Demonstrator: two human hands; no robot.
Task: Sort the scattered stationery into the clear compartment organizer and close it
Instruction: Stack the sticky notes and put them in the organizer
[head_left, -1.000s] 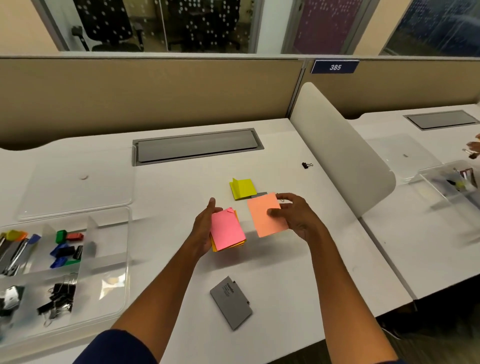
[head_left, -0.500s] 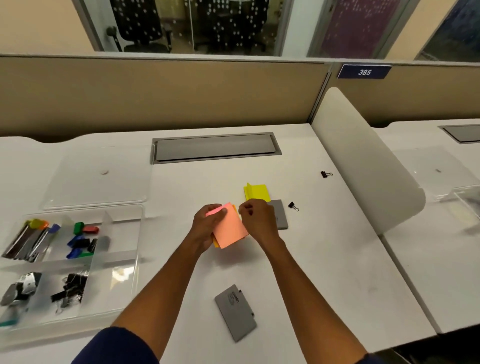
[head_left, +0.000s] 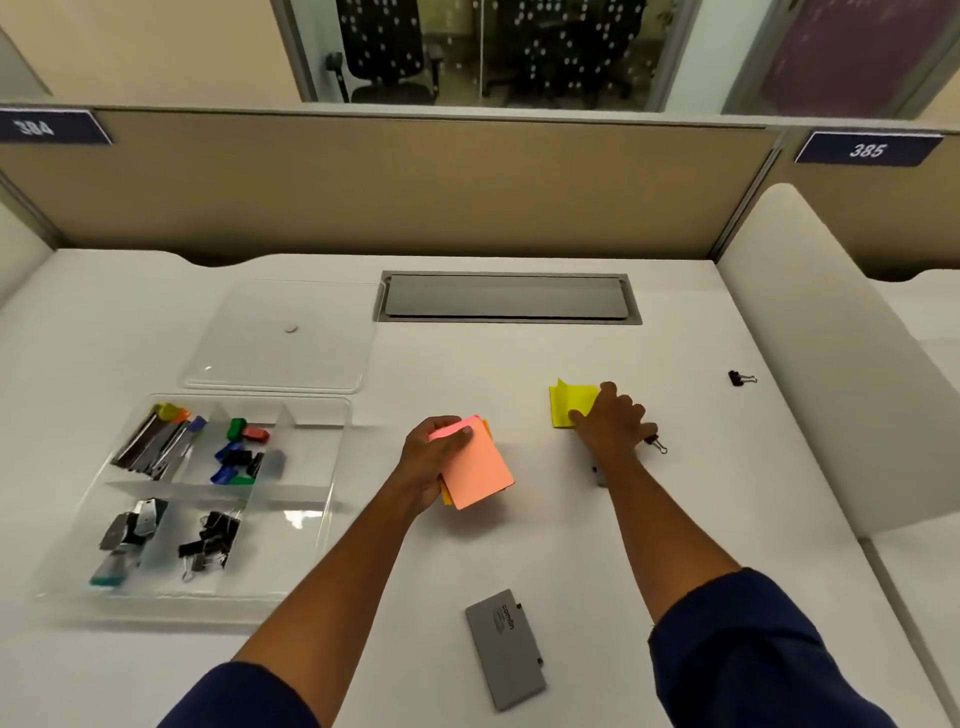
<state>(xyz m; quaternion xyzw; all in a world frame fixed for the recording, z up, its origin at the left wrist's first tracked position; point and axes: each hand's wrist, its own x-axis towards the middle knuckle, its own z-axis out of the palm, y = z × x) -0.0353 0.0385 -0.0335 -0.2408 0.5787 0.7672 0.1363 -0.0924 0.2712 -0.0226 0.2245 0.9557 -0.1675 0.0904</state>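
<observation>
Gripping the sticky-note stack (head_left: 478, 467), the left hand (head_left: 431, 462) stayed mid-desk; the right hand (head_left: 608, 421), fingers spread, covered the yellow pad (head_left: 569, 408), a binder clip (head_left: 655, 443) beside it.

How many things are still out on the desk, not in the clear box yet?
Sticky note pads: 2, a stack in the left hand, a yellow pad under the right hand
Binder clips: 2
Grey cases: 1
Total: 5

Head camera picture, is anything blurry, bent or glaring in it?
Head view: wide-angle bending curves the desk edge and partition; the organizer's contents look soft, with a bright glare patch on its clear floor; the left hand and right hand cast soft shadows.
</observation>
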